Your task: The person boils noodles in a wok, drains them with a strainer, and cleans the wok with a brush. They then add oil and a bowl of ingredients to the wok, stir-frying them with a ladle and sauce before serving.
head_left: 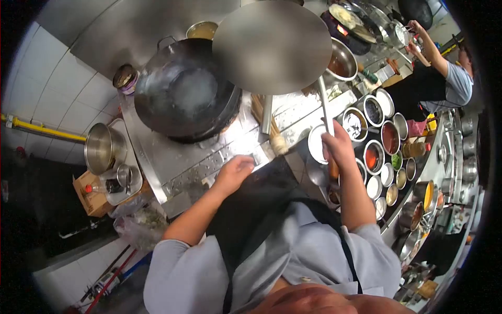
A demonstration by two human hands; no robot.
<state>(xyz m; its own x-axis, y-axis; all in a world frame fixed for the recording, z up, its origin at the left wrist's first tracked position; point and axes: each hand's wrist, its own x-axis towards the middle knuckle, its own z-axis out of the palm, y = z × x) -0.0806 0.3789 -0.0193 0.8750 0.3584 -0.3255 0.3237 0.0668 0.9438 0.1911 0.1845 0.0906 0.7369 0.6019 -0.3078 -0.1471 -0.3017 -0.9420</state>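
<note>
Gripping a long straight tool with a metal shaft and brown wooden end (pixel 322 98), your right hand (pixel 339 145) is closed round it; fingers wrapped tight, wooden end poking out below the fist. Shaft runs up to a grey blurred oval, so can't tell what its head looks like. Tool is held above the edge of the steel stove top (pixel 172 166), just beside a round white-filled container (pixel 317 142).

Your left hand (pixel 235 174) sits by the front edge of the stove, fingers bent, gap narrow; can't tell whether they hold anything small. Big round black wok (pixel 180 91) is on the stove up and left of that hand, pale hazy patch in its middle. Light wooden brush-like stick (pixel 278 142) lies between your hands, on the stove.

Right side: rows of round metal containers with red, white and green contents (pixel 373 158). Beyond them, a co-worker in a grey short-sleeved shirt (pixel 459 86) has both arms raised near a shiny metal vessel (pixel 398 34).
</note>
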